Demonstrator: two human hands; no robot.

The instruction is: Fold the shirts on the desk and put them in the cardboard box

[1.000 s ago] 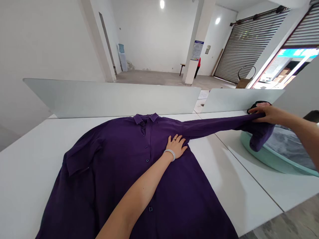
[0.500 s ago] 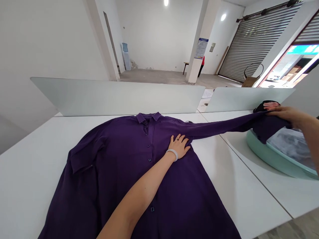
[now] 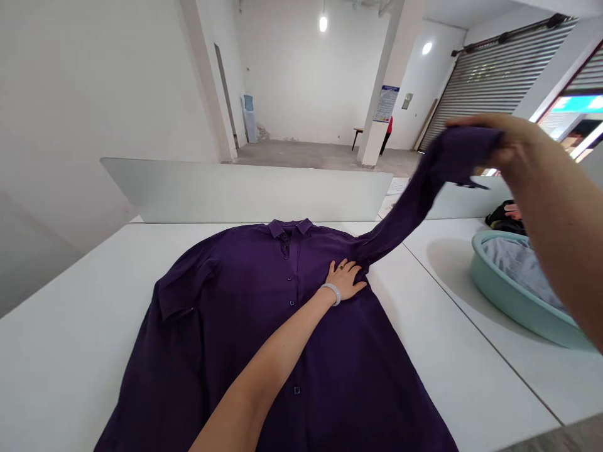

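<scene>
Nearest the wearer, a dark purple button-front shirt (image 3: 226, 339) lies flat and face up on a white table (image 3: 80, 326), collar pointing away. The left hand (image 3: 343, 279) presses on the chest with its fingers open and spread, a pale bangle (image 3: 331, 294) on the wrist. The shirt's left-hand sleeve (image 3: 405, 204) rises diagonally off the table to the right hand (image 3: 516, 141), whose fingers close around the cuff end, holding it in the air. To the right, on the table, sits a pale green basin (image 3: 509, 301) holding grey cloth (image 3: 518, 267), with a dark bundle (image 3: 504, 218) just behind it. Beyond stands a low white partition (image 3: 235, 191), and farther off a person in red (image 3: 388, 127) is partly hidden by a pillar (image 3: 377, 141), near a roller shutter (image 3: 499, 75)
</scene>
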